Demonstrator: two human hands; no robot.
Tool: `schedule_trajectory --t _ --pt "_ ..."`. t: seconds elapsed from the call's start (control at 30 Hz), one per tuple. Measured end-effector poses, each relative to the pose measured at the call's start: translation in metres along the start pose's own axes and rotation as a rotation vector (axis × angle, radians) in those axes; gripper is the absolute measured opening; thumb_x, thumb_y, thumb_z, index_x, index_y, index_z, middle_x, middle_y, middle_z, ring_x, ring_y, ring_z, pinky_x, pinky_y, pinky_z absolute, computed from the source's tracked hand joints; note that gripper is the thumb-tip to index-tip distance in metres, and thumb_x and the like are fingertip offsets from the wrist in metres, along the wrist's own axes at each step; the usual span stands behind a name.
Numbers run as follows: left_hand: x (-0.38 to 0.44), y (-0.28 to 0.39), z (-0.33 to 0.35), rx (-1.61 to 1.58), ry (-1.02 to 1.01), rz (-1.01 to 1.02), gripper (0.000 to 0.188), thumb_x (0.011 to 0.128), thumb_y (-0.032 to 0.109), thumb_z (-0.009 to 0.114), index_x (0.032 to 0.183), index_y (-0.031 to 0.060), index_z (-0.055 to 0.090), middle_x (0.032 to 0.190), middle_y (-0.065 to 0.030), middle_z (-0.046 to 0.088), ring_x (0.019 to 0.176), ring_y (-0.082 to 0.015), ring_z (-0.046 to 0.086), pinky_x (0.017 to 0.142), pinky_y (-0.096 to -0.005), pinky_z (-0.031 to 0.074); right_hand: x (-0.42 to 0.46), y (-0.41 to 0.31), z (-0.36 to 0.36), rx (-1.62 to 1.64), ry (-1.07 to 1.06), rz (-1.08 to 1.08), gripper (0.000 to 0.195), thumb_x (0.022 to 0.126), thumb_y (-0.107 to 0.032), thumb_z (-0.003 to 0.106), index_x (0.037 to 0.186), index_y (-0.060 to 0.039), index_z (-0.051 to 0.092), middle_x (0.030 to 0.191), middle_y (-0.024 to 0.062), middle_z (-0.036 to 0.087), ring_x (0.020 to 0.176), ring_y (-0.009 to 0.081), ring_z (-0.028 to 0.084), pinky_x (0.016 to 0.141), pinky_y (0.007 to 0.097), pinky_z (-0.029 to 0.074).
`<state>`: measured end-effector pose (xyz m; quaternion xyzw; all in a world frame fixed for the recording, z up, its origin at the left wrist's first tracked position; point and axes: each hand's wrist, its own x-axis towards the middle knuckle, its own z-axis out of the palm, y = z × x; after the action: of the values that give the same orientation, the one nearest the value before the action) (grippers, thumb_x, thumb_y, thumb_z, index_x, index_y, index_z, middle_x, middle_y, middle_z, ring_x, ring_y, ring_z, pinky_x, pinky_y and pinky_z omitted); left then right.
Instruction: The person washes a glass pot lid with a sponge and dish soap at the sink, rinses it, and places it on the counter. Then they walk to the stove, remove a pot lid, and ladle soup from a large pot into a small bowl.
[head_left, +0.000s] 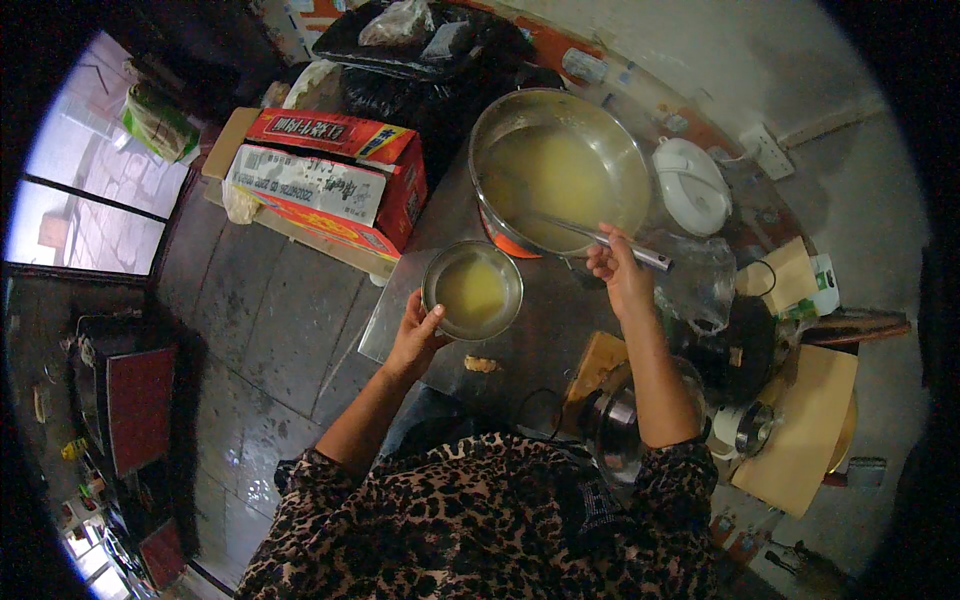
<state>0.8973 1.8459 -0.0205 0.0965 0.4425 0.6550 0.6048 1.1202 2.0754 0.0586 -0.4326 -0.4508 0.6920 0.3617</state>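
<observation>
My left hand (418, 334) grips a small metal bowl (474, 291) by its left rim, the thumb over the edge; a yellowish liquid lies in it. In my right hand (621, 268) is the metal handle of a utensil (651, 256), which slopes down into a large metal pot (637, 161) of cloudy yellow liquid. The utensil's far end is hidden in the liquid. The bowl is just below and left of the pot, over the corner of a table (386, 319). A small brownish piece (481, 364), perhaps food, lies below the bowl.
A red cardboard carton (330, 176) stands left of the pot. Black plastic bags (420, 82) lie behind. To the right are a white plastic lidded container (691, 186), a clear plastic bag (694, 281), a power strip (766, 150) and a cardboard sheet (799, 427). Near my right forearm is a metal pot (619, 435).
</observation>
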Motion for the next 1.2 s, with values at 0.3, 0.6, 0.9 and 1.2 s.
schedule_trajectory --t 0.3,0.6,0.9,1.2 --pt "0.002 -0.001 0.002 0.003 -0.016 -0.006 0.049 0.087 0.028 0.057 0.127 0.0166 0.032 0.123 -0.0053 0.045 0.111 -0.0218 0.048 0.085 -0.0462 0.046 -0.015 -0.022 -0.01 -0.003 0.044 -0.036 0.04 0.087 -0.031 0.058 0.114 -0.002 0.053 0.075 0.0079 0.061 0.061 0.0146 0.059 0.054 0.0231 0.046" --pt "0.004 -0.002 0.008 0.008 -0.019 -0.022 0.047 0.087 0.026 0.057 0.125 0.0159 0.032 0.121 -0.0047 0.046 0.108 -0.021 0.049 0.086 -0.0467 0.046 -0.03 -0.058 -0.036 -0.053 0.133 -0.039 0.036 0.087 -0.029 0.057 0.112 -0.003 0.055 0.074 0.0079 0.061 0.062 0.0147 0.06 0.052 0.023 0.046" --pt "0.004 -0.005 0.011 -0.011 -0.03 -0.028 0.045 0.089 0.026 0.054 0.127 0.0153 0.032 0.12 -0.0062 0.047 0.106 -0.0207 0.051 0.085 -0.0459 0.046 -0.037 -0.071 -0.053 -0.094 0.133 -0.087 0.036 0.088 -0.029 0.056 0.113 -0.0034 0.054 0.076 0.0074 0.061 0.062 0.015 0.059 0.054 0.0244 0.045" --pt "0.0 -0.004 0.011 -0.048 -0.071 -0.008 0.051 0.088 0.034 0.054 0.13 0.0169 0.03 0.126 -0.005 0.043 0.111 -0.0215 0.047 0.085 -0.0451 0.045 -0.032 -0.054 -0.054 -0.137 0.109 -0.083 0.039 0.09 -0.028 0.054 0.118 -0.0012 0.05 0.078 0.0089 0.06 0.064 0.0148 0.059 0.056 0.0245 0.048"
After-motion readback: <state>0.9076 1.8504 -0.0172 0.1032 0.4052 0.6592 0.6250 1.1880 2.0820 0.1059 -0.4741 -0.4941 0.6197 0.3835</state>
